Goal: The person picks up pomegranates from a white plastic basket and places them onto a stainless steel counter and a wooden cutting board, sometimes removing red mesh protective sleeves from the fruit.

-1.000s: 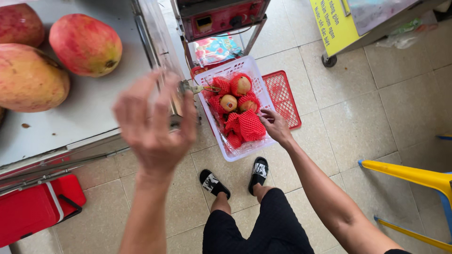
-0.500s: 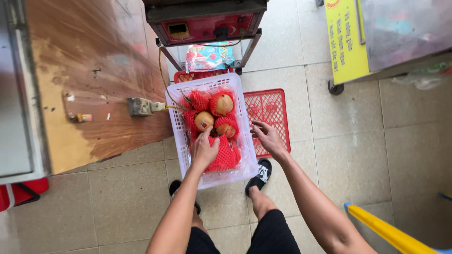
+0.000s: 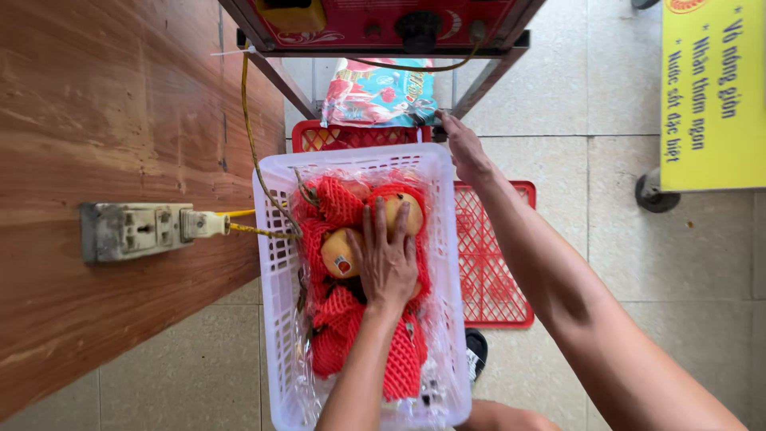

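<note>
A white plastic basket point(image 3: 275, 271) stands on the tiled floor, lined with clear film and filled with yellow fruits in red foam nets point(image 3: 339, 203). My left hand point(image 3: 387, 255) lies flat over two of the fruits point(image 3: 337, 254) in the middle of the basket, fingers spread. My right hand point(image 3: 463, 148) reaches past the basket's far right corner, fingertips near a colourful printed bag point(image 3: 379, 92). It holds nothing that I can see.
A red plastic basket point(image 3: 491, 263) lies under and to the right of the white one. A wooden panel point(image 3: 104, 120) at left carries a power socket point(image 3: 132, 230) with a yellow cord. A red machine on a metal frame point(image 3: 383, 20) stands ahead; a yellow sign point(image 3: 710, 96) at right.
My view has closed in on the basket. My left hand has settled flat onto the fruits. My right hand has moved from the basket's right side to beyond its far corner.
</note>
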